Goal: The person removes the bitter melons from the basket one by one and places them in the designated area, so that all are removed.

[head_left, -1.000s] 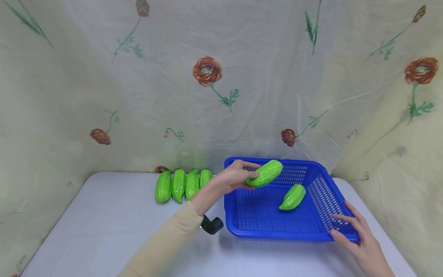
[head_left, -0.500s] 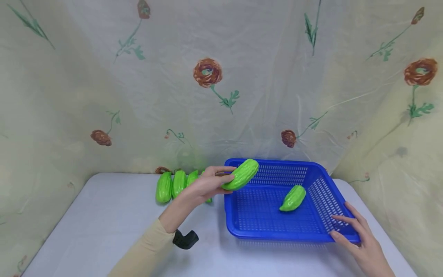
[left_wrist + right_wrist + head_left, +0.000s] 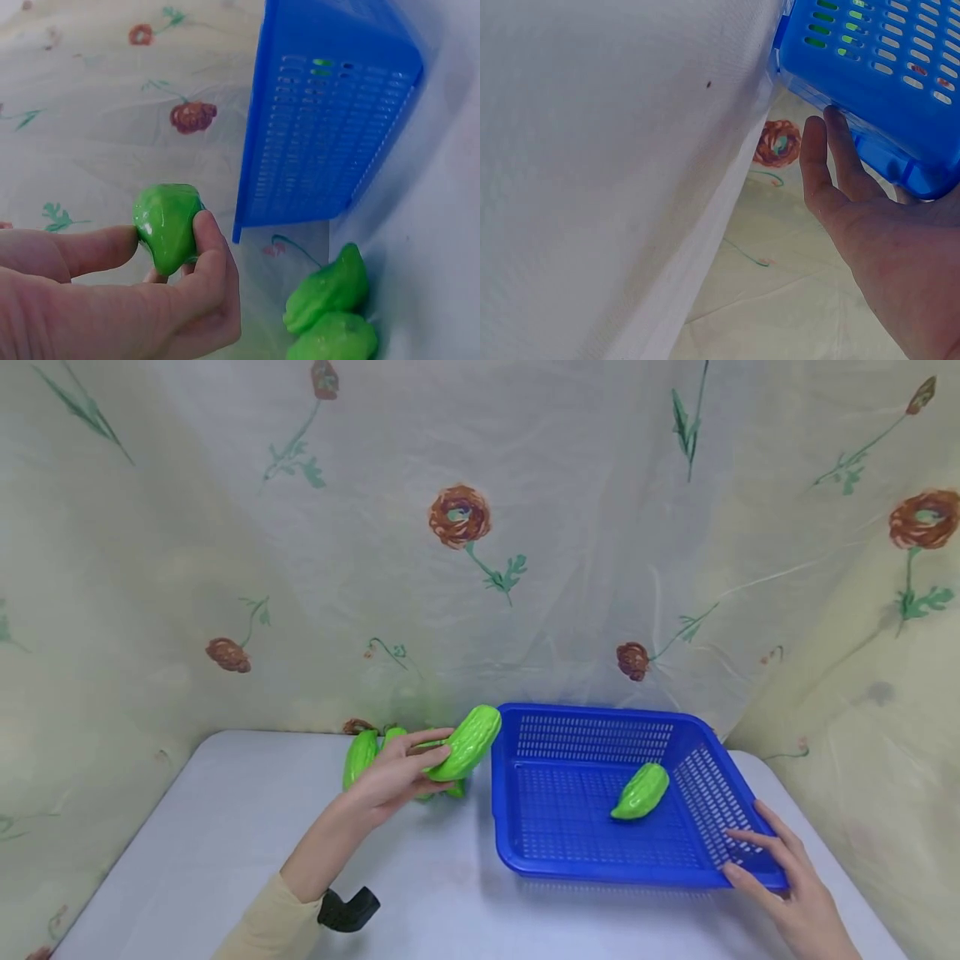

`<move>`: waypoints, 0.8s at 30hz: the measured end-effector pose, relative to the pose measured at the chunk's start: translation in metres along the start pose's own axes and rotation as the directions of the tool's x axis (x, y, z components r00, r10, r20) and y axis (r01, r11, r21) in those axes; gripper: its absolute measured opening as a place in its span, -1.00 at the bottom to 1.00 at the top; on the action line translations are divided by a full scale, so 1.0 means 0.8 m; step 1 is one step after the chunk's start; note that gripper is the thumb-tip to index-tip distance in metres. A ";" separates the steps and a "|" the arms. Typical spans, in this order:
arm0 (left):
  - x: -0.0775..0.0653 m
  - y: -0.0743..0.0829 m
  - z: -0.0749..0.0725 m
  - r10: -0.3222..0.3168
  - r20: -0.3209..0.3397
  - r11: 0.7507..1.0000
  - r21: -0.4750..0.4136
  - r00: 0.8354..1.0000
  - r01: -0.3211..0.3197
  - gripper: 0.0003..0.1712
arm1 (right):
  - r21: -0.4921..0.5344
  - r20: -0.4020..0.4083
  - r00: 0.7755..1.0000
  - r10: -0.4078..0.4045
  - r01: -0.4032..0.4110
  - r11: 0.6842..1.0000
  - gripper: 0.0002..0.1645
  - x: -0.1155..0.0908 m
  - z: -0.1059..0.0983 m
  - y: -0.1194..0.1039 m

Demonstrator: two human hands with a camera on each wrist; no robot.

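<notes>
My left hand (image 3: 386,783) pinches a glossy green bitter melon (image 3: 472,742) between thumb and fingers, above the table just left of the blue plastic basket (image 3: 600,870). The left wrist view shows the tapered end of this melon pointing toward the camera. Behind that hand lies a row of several bitter melons (image 3: 361,758), partly hidden by it. One more bitter melon (image 3: 642,791) rests inside the basket. At the basket's front right corner, my right hand (image 3: 806,897) holds the rim, thumb at the front edge and fingers at the side wall.
A white-covered table (image 3: 225,835) carries everything. A flowered curtain (image 3: 570,568) hangs close behind the basket and along both sides. On the left wrist sits a black device (image 3: 348,910).
My left hand has moved left with the bitter melon, from over the basket to beside it, in front of the row. The right hand stays at the corner.
</notes>
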State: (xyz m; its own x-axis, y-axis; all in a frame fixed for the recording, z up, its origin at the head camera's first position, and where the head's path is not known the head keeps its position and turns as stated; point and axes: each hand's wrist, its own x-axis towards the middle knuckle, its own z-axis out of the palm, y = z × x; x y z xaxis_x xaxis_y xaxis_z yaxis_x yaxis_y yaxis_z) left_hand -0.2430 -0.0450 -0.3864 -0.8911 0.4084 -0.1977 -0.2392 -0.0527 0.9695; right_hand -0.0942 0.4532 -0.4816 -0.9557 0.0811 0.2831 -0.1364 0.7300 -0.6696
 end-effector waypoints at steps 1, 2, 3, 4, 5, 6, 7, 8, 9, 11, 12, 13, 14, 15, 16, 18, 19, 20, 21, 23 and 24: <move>-0.003 -0.001 -0.004 -0.003 -0.011 1.000 -0.004 1.000 0.003 -0.41 | 0.001 0.005 1.000 0.007 -0.007 1.000 -0.50 -0.001 0.000 0.001; -0.005 -0.001 -0.008 -0.007 -0.021 1.000 -0.005 1.000 0.007 -0.40 | -0.006 0.006 1.000 0.013 -0.013 1.000 -0.50 -0.001 0.000 0.001; -0.008 -0.002 -0.013 -0.011 -0.031 1.000 -0.004 0.999 0.011 -0.39 | -0.010 0.010 1.000 0.018 -0.018 1.000 -0.49 -0.001 0.000 0.001; -0.010 -0.002 -0.018 -0.013 -0.039 1.000 -0.006 0.999 0.013 -0.39 | -0.018 0.011 1.000 0.024 -0.023 1.000 -0.50 -0.001 0.000 0.002; -0.012 -0.003 -0.022 -0.017 -0.046 1.000 -0.008 0.999 0.016 -0.38 | -0.020 0.012 1.000 0.025 -0.024 1.000 -0.49 -0.001 0.000 0.002; -0.015 -0.004 -0.027 -0.018 -0.056 1.000 -0.008 0.998 0.017 -0.38 | -0.024 0.015 0.999 0.032 -0.031 0.999 -0.49 -0.001 0.000 0.001; -0.017 -0.004 -0.032 -0.019 -0.063 1.000 -0.005 0.998 0.019 -0.37 | -0.023 0.019 0.999 0.037 -0.036 0.999 -0.49 -0.001 0.000 0.001; -0.018 -0.005 -0.037 -0.020 -0.070 1.000 -0.002 0.997 0.020 -0.37 | -0.019 0.023 0.999 0.041 -0.041 0.999 -0.48 0.000 0.000 0.001; -0.020 -0.006 -0.041 -0.021 -0.079 1.000 -0.003 0.997 0.021 -0.37 | -0.009 0.030 0.999 0.045 -0.045 0.999 -0.48 0.000 0.000 0.000; -0.023 -0.008 -0.049 -0.024 -0.096 1.000 0.001 0.995 0.024 -0.36 | 0.007 0.040 0.998 0.056 -0.057 0.998 -0.47 0.000 0.000 -0.001; -0.025 -0.009 -0.053 -0.025 -0.101 1.000 0.006 0.995 0.025 -0.36 | 0.016 0.046 0.997 0.064 -0.064 0.998 -0.46 0.000 0.000 -0.001; -0.026 -0.010 -0.056 -0.024 -0.103 1.000 0.010 0.994 0.026 -0.35 | 0.019 0.050 0.996 0.070 -0.071 0.997 -0.46 0.000 -0.001 -0.001; -0.027 -0.011 -0.059 -0.027 -0.110 1.000 0.007 0.994 0.028 -0.35 | 0.015 0.052 0.996 0.075 -0.076 0.997 -0.46 0.000 -0.001 -0.001; -0.028 -0.012 -0.062 -0.028 -0.116 1.000 0.002 0.993 0.029 -0.34 | 0.013 0.054 0.995 0.081 -0.082 0.997 -0.46 0.000 -0.001 -0.001; -0.029 -0.012 -0.066 -0.030 -0.122 1.000 0.001 0.992 0.030 -0.34 | 0.015 0.055 0.995 0.081 -0.082 0.996 -0.45 0.000 -0.002 -0.002; -0.032 -0.013 -0.073 -0.031 -0.135 0.999 0.006 0.990 0.032 -0.33 | 0.011 0.056 0.995 0.083 -0.084 0.996 -0.45 0.000 -0.002 -0.003; -0.033 -0.014 -0.078 -0.033 -0.144 0.999 0.006 0.989 0.034 -0.33 | 0.010 0.055 0.995 0.080 -0.080 0.997 -0.45 0.000 -0.002 -0.003; -0.034 -0.014 -0.082 -0.035 -0.158 0.999 0.005 0.987 0.037 -0.33 | 0.009 0.052 0.996 0.074 -0.075 0.997 -0.46 0.000 -0.003 -0.003; -0.035 -0.013 -0.087 -0.034 -0.166 0.999 0.005 0.986 0.035 -0.33 | 0.016 0.052 0.996 0.070 -0.071 0.997 -0.46 0.000 -0.003 -0.003; -0.038 -0.012 -0.095 -0.033 -0.181 0.999 0.014 0.983 0.036 -0.32 | 0.016 0.051 0.997 0.066 -0.067 0.998 -0.46 0.000 -0.002 -0.003; -0.039 -0.012 -0.100 -0.033 -0.189 0.999 0.009 0.981 0.036 -0.32 | 0.019 0.052 0.997 0.065 -0.066 0.998 -0.46 0.000 -0.002 -0.003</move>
State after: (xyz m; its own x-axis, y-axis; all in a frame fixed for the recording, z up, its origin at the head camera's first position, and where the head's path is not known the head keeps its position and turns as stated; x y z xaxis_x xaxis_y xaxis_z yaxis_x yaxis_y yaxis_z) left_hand -0.2434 -0.1299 -0.4007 -0.9395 0.2300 -0.2537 -0.2673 -0.0297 0.9631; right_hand -0.0933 0.4526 -0.4785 -0.9747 0.0934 0.2029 -0.0777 0.7101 -0.6998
